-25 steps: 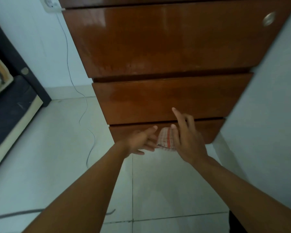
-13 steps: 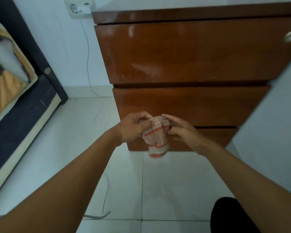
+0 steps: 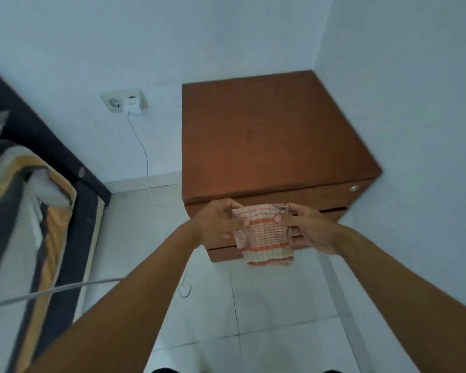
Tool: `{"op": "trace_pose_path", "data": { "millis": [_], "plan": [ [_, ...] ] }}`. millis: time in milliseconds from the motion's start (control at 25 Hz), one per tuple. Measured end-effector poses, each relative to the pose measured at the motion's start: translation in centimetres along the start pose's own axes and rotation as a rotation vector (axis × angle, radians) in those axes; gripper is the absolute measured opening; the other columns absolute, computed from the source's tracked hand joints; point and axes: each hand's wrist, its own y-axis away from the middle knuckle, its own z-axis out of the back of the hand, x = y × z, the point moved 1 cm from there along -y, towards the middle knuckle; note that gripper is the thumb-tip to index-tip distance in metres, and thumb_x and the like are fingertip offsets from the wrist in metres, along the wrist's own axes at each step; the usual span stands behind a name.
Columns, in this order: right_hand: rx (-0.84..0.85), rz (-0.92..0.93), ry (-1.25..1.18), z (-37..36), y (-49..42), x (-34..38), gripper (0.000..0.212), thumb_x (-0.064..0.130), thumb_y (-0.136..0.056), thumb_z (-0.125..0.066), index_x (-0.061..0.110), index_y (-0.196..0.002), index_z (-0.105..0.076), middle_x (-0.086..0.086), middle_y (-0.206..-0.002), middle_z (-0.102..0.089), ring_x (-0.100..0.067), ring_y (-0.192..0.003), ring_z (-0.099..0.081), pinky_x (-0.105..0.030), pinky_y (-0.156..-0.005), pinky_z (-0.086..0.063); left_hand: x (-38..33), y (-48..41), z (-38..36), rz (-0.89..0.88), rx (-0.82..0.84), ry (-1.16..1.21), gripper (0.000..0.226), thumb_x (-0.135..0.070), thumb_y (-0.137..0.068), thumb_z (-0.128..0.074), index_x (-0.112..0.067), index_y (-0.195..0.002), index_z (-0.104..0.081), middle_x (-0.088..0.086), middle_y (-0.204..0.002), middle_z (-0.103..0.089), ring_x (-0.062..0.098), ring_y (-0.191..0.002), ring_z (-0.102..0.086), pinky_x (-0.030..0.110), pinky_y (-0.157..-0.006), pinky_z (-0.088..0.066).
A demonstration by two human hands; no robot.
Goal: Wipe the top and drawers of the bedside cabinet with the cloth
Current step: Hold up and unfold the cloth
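Cloth (image 3: 264,238) pinched at its upper corners by left hand (image 3: 218,222) and right hand (image 3: 311,228), hung below the fingers, cabinet (image 3: 269,141) seen beyond them

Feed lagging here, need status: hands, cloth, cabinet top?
Left hand and right hand both gripping cloth, spread in front of drawers. Cabinet top bare, cloth not touching it. Nothing in the way.

Both hands hold a striped cloth (image 3: 264,234) in front of the brown cabinet (image 3: 269,138). The left hand (image 3: 218,222) pinches its upper left corner, the right hand (image 3: 310,228) its upper right edge; the cloth hangs below the fingertips (image 3: 277,218), over the drawer fronts (image 3: 331,196).
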Motion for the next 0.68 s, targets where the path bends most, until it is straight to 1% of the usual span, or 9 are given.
{"op": "trace_pose_path", "data": {
  "millis": [120, 160, 240, 320, 400, 480, 520, 600, 680],
  "plan": [
    [0.016, -0.075, 0.008, -0.3, 6.7, 8.5, 0.039, 0.017, -0.091, -0.075, 0.013, -0.125, -0.056, -0.013, -0.120, -0.075, -0.030, -0.111, -0.072, -0.049, -0.101, -0.054, -8.9, 3.0, 2.1, -0.062, -0.113, -0.063, 0.022, -0.018, -0.098, -0.064, -0.020, -0.111, -0.046, 0.005, -0.109, -0.066, 0.020, -0.100, -0.068, 0.032, -0.078, -0.060],
    [-0.015, -0.080, -0.001, -0.5, 8.5, 11.1, 0.033, 0.016, -0.090, -0.076, 0.014, -0.117, -0.057, -0.010, -0.112, -0.077, -0.027, -0.104, -0.075, -0.046, -0.095, -0.056, -11.7, 3.8, 2.6, -0.090, -0.162, -0.127, 0.023, -0.020, -0.099, -0.061, -0.022, -0.110, -0.041, 0.004, -0.104, -0.064, 0.019, -0.092, -0.066, 0.028, -0.071, -0.057],
    [-0.143, -0.053, -0.048, -0.6, 11.5, 15.5, 0.020, 0.015, -0.093, -0.072, 0.016, -0.106, -0.057, -0.004, -0.093, -0.076, -0.018, -0.079, -0.074, -0.037, -0.076, -0.057, -16.5, 4.9, 2.9, -0.103, -0.264, -0.213, 0.019, -0.020, -0.101, -0.057, -0.022, -0.108, -0.039, 0.002, -0.090, -0.062, 0.014, -0.073, -0.060, 0.020, -0.055, -0.048],
    [-0.272, -0.031, -0.106, 0.1, 13.2, 18.1, 0.014, 0.012, -0.098, -0.066, 0.017, -0.106, -0.055, -0.007, -0.092, -0.072, -0.018, -0.072, -0.068, -0.034, -0.065, -0.054, -19.9, 4.6, 2.5, -0.111, -0.305, -0.220, 0.008, -0.016, -0.102, -0.052, -0.019, -0.103, -0.045, 0.002, -0.082, -0.063, 0.014, -0.063, -0.057, 0.017, -0.047, -0.043],
    [-0.332, -0.019, -0.220, 1.3, 13.5, 19.3, 0.019, 0.010, -0.099, -0.063, 0.017, -0.114, -0.054, -0.013, -0.106, -0.070, -0.023, -0.081, -0.069, -0.034, -0.061, -0.055, -21.8, 2.8, 1.3, -0.125, -0.295, -0.236, 0.010, -0.013, -0.102, -0.050, -0.021, -0.096, -0.050, 0.000, -0.083, -0.063, 0.015, -0.067, -0.055, 0.022, -0.055, -0.044],
    [-0.340, -0.060, -0.325, 3.2, 13.0, 18.9, 0.034, 0.010, -0.096, -0.066, 0.019, -0.126, -0.052, -0.013, -0.117, -0.069, -0.025, -0.089, -0.070, -0.035, -0.062, -0.058, -22.6, 0.1, -0.5, -0.080, -0.257, -0.186, 0.017, -0.009, -0.101, -0.049, -0.023, -0.092, -0.054, 0.000, -0.086, -0.062, 0.017, -0.072, -0.053, 0.035, -0.066, -0.045],
    [-0.307, -0.108, -0.356, 3.8, 12.8, 18.5, 0.035, 0.012, -0.095, -0.066, 0.019, -0.128, -0.054, -0.012, -0.116, -0.071, -0.024, -0.089, -0.071, -0.035, -0.063, -0.058, -22.6, -1.3, -1.4, -0.059, -0.244, -0.132, 0.020, -0.008, -0.101, -0.049, -0.023, -0.091, -0.056, 0.003, -0.086, -0.061, 0.019, -0.072, -0.051, 0.039, -0.068, -0.044],
    [-0.209, -0.232, -0.379, 4.9, 12.2, 17.8, 0.025, 0.020, -0.098, -0.062, 0.012, -0.121, -0.064, -0.010, -0.103, -0.075, -0.022, -0.082, -0.072, -0.032, -0.062, -0.058, -23.1, -3.9, -2.9, -0.030, -0.235, -0.043, 0.019, -0.005, -0.101, -0.050, -0.019, -0.094, -0.060, 0.011, -0.089, -0.063, 0.023, -0.074, -0.053, 0.042, -0.068, -0.045],
    [-0.215, -0.294, -0.334, 7.2, 10.6, 17.1, 0.021, 0.023, -0.100, -0.059, 0.011, -0.112, -0.070, -0.007, -0.097, -0.077, -0.017, -0.077, -0.071, -0.027, -0.060, -0.055, -23.3, -7.1, -4.3, 0.005, -0.215, -0.012, 0.011, -0.011, -0.099, -0.057, -0.018, -0.101, -0.064, 0.012, -0.099, -0.069, 0.023, -0.081, -0.061, 0.043, -0.075, -0.053]
  ]
}}
